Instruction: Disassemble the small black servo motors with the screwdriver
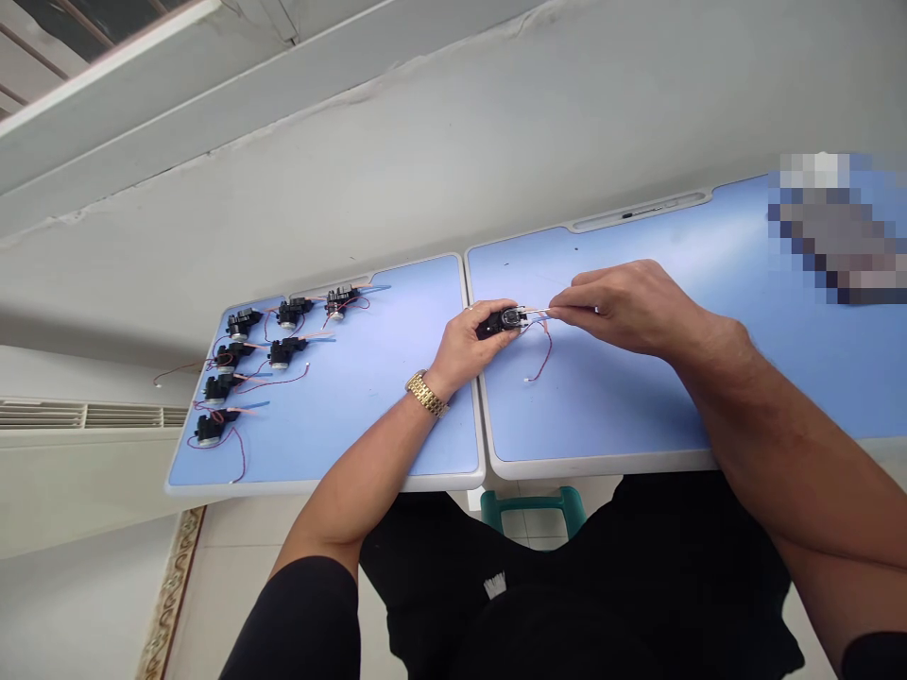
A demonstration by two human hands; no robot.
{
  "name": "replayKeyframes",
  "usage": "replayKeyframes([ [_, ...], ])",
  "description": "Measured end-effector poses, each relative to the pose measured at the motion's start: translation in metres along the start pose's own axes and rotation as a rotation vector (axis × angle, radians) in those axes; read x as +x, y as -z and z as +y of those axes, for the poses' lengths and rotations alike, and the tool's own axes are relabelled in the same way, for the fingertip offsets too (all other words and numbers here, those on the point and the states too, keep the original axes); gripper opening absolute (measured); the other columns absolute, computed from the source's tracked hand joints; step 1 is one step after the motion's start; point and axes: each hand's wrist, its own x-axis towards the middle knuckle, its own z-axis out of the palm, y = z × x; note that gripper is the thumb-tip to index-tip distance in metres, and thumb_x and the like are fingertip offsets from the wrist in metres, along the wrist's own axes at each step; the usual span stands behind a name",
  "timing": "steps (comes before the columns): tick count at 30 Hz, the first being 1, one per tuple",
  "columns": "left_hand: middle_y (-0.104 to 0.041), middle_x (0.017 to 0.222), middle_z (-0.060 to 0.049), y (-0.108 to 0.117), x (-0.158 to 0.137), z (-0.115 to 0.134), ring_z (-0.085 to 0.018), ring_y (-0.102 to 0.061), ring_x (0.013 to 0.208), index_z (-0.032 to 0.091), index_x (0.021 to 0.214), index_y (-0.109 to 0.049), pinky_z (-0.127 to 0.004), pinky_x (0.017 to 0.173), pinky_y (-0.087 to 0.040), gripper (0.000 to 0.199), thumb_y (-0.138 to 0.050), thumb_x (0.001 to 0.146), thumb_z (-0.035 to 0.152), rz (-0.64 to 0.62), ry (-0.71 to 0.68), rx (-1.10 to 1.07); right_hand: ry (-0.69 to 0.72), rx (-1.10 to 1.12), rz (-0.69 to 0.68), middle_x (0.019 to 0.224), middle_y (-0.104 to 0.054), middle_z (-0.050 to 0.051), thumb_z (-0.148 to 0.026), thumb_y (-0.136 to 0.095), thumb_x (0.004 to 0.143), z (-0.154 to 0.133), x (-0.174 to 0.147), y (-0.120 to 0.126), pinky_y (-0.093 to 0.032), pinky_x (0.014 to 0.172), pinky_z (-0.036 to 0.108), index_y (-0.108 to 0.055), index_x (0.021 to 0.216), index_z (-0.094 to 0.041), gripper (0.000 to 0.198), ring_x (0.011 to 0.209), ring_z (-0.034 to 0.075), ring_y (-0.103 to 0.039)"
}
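Our left hand (468,340) grips a unit (510,319), right hand (627,307) pinches a thin stick (539,311) against it: looks mid-job. Seven others (286,352) sit leftward, maybe done.

Black module (505,320), blue tables (602,406) (pale-edged)

Left of one watch (426,394), seven units (287,352); right of it, one more unit (494,323), one pen (638,215), one stool (533,501).
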Motion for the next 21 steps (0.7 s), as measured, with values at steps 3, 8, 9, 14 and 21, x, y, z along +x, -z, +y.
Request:
replayKeyframes([
  [3, -0.086, 0.135, -0.009, -0.001, 0.000, 0.001, -0.024, -0.081, 0.126, 0.026, 0.137, -0.083, -0.046, 0.118, -0.065, 0.035, -0.090, 0.102, 0.028, 0.003, -0.013, 0.040, 0.014, -0.025, -0.020, 0.088, -0.071, 0.007, -0.054, -0.050, 0.113, -0.002, -0.002, 0.001, -0.022, 0.070, 0.042, -0.082, 0.089, -0.030, 0.046, 0.073, 0.023, -0.051],
  [8, -0.087, 0.128, -0.008, -0.003, -0.001, 0.001, -0.023, -0.081, 0.119, 0.027, 0.137, -0.083, -0.045, 0.112, -0.065, 0.035, -0.090, 0.103, 0.027, 0.010, -0.053, 0.091, 0.023, -0.079, -0.026, 0.086, -0.070, 0.008, -0.053, -0.048, 0.113, -0.004, -0.002, 0.001, -0.022, 0.068, 0.042, -0.078, 0.084, -0.028, 0.049, 0.070, 0.022, -0.044],
  [9, -0.087, 0.126, -0.008, -0.003, -0.002, 0.001, -0.023, -0.080, 0.116, 0.026, 0.137, -0.083, -0.044, 0.110, -0.066, 0.035, -0.090, 0.103, 0.028, 0.015, -0.067, 0.098, 0.026, -0.083, -0.028, 0.086, -0.070, 0.008, -0.053, -0.047, 0.113, -0.004, -0.002, 0.000, -0.022, 0.068, 0.042, -0.078, 0.083, -0.028, 0.049, 0.069, 0.022, -0.044],
  [14, -0.086, 0.122, -0.007, -0.002, -0.002, 0.000, -0.022, -0.080, 0.112, 0.026, 0.138, -0.083, -0.041, 0.105, -0.065, 0.034, -0.091, 0.105, 0.033, 0.013, -0.079, 0.093, 0.038, 0.022, -0.012, 0.090, -0.078, 0.006, -0.053, -0.052, 0.110, -0.001, 0.002, -0.004, -0.032, 0.070, 0.040, -0.084, 0.090, -0.029, 0.045, 0.075, 0.022, -0.057],
  [21, -0.086, 0.131, -0.008, 0.002, 0.000, -0.002, -0.023, -0.080, 0.121, 0.029, 0.143, -0.082, -0.041, 0.112, -0.064, 0.039, -0.089, 0.107, 0.042, -0.011, -0.041, 0.006, -0.041, 0.273, -0.055, 0.066, -0.061, 0.000, -0.064, -0.061, 0.107, 0.002, 0.009, -0.009, -0.038, 0.070, 0.038, -0.086, 0.093, -0.031, 0.043, 0.063, 0.020, -0.050],
])
